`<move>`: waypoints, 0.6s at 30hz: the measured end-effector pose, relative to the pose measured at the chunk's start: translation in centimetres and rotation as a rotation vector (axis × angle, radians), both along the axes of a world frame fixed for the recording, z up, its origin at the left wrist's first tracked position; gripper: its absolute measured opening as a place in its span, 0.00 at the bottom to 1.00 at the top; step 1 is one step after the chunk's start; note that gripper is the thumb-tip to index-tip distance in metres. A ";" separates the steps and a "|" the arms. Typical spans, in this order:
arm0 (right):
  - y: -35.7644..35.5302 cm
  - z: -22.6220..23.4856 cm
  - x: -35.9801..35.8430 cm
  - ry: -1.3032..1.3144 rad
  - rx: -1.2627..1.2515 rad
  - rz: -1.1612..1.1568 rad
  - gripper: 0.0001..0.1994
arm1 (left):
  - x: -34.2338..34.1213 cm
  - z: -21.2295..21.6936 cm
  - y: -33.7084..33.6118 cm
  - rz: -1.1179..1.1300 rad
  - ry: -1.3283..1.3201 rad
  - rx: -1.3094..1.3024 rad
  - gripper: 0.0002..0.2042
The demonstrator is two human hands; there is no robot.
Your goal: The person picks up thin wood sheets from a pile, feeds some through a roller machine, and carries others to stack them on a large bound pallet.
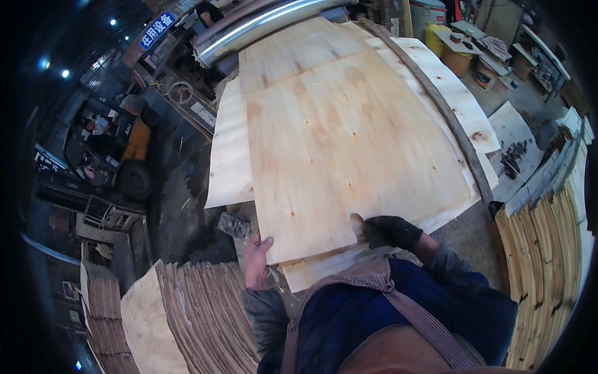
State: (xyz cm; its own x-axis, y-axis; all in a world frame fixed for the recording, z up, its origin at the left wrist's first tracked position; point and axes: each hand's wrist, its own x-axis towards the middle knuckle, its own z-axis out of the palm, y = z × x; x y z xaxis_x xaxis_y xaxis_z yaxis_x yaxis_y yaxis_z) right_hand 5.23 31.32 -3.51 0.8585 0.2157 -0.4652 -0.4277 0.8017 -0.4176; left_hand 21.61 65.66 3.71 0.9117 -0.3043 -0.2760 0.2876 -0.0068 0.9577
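On the far left, an orange-and-black forklift point(134, 146) stands on the dark floor point(177, 177). Nearer the person, a tall brown stack of thin, wavy wood sheets point(202, 311) rises at the lower left. Just right of its top, the bare left hand point(255, 258) grips the near left corner of a large, pale tan wood veneer sheet point(336, 149), thumb on top. That sheet lies flat across the middle, over other pale sheets whose edges show around it; beyond it, another runs up to a long, shiny silver metal roller point(274, 28). Farther right, the black-gloved right hand point(393, 234) touches the near edge, beside a small notch; whether its fingers close beneath cannot be told. A long, dark, narrow bar point(436, 100) lies along the right side. At the far right stands a yellowish stack of veneer point(542, 268).
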 end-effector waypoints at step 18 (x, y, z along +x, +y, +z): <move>-2.9 1.8 -2.3 0.051 -0.398 -0.424 0.14 | -2.6 -1.2 -0.1 0.155 0.056 0.095 0.13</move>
